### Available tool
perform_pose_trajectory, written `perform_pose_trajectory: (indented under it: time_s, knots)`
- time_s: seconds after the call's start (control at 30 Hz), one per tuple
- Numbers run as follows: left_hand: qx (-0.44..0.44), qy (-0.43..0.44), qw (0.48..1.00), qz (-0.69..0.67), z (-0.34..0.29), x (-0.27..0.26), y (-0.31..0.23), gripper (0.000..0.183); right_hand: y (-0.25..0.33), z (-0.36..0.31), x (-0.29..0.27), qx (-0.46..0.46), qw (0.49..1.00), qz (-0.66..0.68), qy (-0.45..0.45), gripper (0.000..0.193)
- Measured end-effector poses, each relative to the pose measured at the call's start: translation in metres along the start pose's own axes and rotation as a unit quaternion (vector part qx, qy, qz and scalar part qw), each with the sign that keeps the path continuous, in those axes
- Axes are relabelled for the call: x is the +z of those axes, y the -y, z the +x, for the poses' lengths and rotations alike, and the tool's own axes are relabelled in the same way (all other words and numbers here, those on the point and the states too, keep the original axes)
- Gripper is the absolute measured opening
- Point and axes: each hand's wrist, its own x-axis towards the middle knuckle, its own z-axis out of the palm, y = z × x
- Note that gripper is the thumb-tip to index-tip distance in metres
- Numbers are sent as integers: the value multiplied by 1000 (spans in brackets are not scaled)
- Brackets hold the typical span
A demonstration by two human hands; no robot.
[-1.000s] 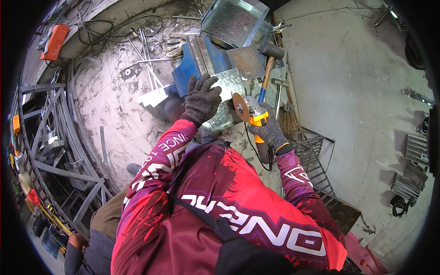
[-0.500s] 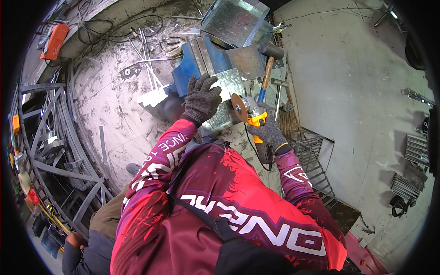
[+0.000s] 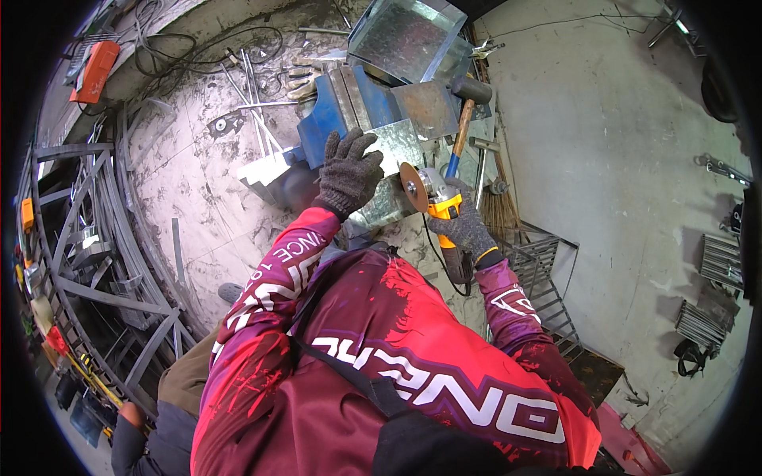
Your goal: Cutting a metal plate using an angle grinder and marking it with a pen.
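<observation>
My left hand [image 3: 349,173], in a dark grey knit glove, lies with its fingers apart over the bright sheet metal [image 3: 402,146] at the blue bench vise [image 3: 319,119]. It appears to rest on the metal and grips nothing that I can see. My right hand [image 3: 470,226], gloved too, is wrapped around a yellow and black angle grinder [image 3: 446,209]. The grinder's brown disc [image 3: 413,188] stands upright beside the sheet's right edge; whether it touches or spins I cannot tell. A mallet [image 3: 463,133] with a wood and blue handle lies just beyond the grinder.
A galvanized metal box [image 3: 405,40] stands behind the vise. Metal strips [image 3: 255,107] and a loose work glove [image 3: 302,82] lie to its left. A metal frame [image 3: 119,238] fills the left side. Another person's arm [image 3: 131,440] shows at lower left. A wall [image 3: 603,143] rises at right.
Hardly anything differs. The grinder and its disc have shifted very slightly to the left, while my left hand keeps its place on the sheet metal.
</observation>
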Motion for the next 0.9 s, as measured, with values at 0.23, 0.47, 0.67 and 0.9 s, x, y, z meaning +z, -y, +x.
perform_pose_trajectory:
  time_s: [0.23, 0.47, 0.67, 0.9]
  knots:
    - [-3, 8, 1000, 6, 1, 0, -1, 31, -6, 3, -1, -12, 1000, 2, 2, 95]
    - [-5, 8, 1000, 10, 0, 2, 0, 32, -1, 3, 0, 1, 1000, 19, 2, 95]
    - [-3, 5, 1000, 10, -1, 4, 2, 33, -5, 4, -1, -26, 1000, -5, -4, 94]
    - [-4, 4, 1000, 4, -1, 3, 1, 33, -9, 5, -1, -16, 1000, 9, -1, 94]
